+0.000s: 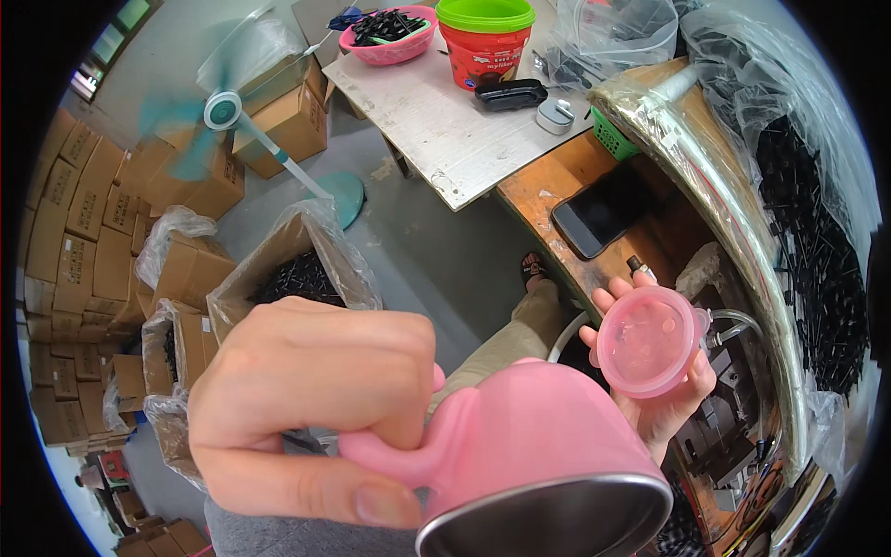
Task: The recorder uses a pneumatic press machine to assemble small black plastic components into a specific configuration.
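Note:
Close to the camera, my left hand (pixel 306 408) is wrapped round the handle of a pink mug (pixel 548 427). The mug is tipped with its steel-rimmed mouth toward the lower edge; its dark inside shows only in part. To the right, my right hand (pixel 668 408) has its palm up, holding a round translucent pink lid (pixel 647 342) with small tabs at its side. Lid and mug are apart. Beyond the right hand, a black phone (pixel 603 215) lies on a wooden bench (pixel 543 186).
A pale table (pixel 436 139) bears a pink basin (pixel 390 56) of black parts, a red bucket (pixel 484 56) and a black case (pixel 510 94). A plastic-wrapped rail (pixel 733 204) edges the right. Left are a spinning fan (pixel 223 110), an open carton (pixel 306 232) and stacked cartons (pixel 83 213).

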Tool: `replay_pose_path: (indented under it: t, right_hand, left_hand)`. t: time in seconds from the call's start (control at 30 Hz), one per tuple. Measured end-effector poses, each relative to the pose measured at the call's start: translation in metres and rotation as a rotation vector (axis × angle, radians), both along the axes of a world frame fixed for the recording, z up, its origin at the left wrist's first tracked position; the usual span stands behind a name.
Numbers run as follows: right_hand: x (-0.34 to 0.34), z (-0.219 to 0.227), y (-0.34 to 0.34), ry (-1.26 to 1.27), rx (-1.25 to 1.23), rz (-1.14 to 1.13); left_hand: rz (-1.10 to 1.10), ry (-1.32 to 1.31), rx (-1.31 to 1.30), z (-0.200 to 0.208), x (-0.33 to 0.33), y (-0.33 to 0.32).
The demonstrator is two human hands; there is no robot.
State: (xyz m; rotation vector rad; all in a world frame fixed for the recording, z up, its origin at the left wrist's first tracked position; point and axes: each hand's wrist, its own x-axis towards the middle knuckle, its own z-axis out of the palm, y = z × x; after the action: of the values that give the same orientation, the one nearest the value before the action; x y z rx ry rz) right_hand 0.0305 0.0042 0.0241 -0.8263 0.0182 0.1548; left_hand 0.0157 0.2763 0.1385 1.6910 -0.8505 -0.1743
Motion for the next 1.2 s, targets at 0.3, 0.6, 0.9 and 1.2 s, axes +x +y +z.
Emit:
replay_pose_path:
  t: [0.3,0.6,0.9,1.2]
  right_hand:
    - [-0.005,-0.004,-0.005,0.015,0.009,-0.032]
    - [-0.008,-0.002,0.001,0.032,0.03,-0.002]
    - [-0.009,-0.005,-0.006,0.037,0.031,0.044]
    - [-0.012,-0.004,-0.005,0.043,0.002,0.026]
  left_hand:
    - [-0.036,-0.125,-0.076,-0.001,0.003,0.006]
    - [-0.052,-0.205,-0.03,0.01,0.0,0.011]
    - [-0.013,-0.256,0.033,0.022,-0.004,0.01]
    - [-0.047,-0.278,0.028,0.024,0.0,0.013]
